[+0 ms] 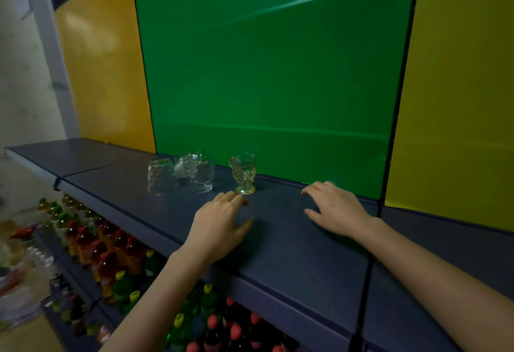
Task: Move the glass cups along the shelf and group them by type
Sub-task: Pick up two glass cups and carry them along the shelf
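Observation:
On the dark blue shelf (292, 240), near the green back panel, stand clear glass cups. A textured clear tumbler (160, 175) is leftmost, and a cluster of clear tumblers (199, 172) stands right beside it. A yellowish footed glass (244, 173) stands alone to their right. My left hand (219, 223) hovers over the shelf just in front of the footed glass, fingers apart, holding nothing. My right hand (333, 210) is spread over the shelf to the right of the footed glass, also holding nothing.
Yellow panels (105, 68) flank the green panel (272, 73) behind the shelf. Below the shelf edge, lower shelves hold rows of bottles (111, 251) with red, green and yellow caps. The shelf runs on to the left and right.

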A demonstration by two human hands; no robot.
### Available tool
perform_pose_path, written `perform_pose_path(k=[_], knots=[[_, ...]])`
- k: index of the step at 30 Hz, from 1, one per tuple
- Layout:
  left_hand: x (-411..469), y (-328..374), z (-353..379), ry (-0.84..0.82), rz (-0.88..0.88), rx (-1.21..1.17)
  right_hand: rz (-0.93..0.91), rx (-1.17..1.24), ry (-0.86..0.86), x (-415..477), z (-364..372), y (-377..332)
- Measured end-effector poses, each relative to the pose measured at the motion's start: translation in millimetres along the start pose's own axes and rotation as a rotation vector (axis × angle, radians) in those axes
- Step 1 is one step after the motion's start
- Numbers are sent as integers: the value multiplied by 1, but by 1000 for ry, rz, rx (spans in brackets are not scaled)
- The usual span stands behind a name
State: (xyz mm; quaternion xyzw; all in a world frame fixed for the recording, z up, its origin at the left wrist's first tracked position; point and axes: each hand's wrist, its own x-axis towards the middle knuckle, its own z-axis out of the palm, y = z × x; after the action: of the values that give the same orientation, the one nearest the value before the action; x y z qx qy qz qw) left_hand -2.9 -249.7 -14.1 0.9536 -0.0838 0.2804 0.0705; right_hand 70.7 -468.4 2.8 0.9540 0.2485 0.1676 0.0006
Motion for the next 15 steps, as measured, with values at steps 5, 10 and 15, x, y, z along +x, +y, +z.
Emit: perform_pose_path(k=[5, 10, 15], knots=[[36, -23, 19, 44, 53, -60, 103, -110, -2, 28, 11, 17], [65, -52, 32, 73, 123, -88, 253, -218, -107, 47, 20, 23], [91, -78, 37, 91, 203, -79, 427, -236, -186, 63, 22, 17]])
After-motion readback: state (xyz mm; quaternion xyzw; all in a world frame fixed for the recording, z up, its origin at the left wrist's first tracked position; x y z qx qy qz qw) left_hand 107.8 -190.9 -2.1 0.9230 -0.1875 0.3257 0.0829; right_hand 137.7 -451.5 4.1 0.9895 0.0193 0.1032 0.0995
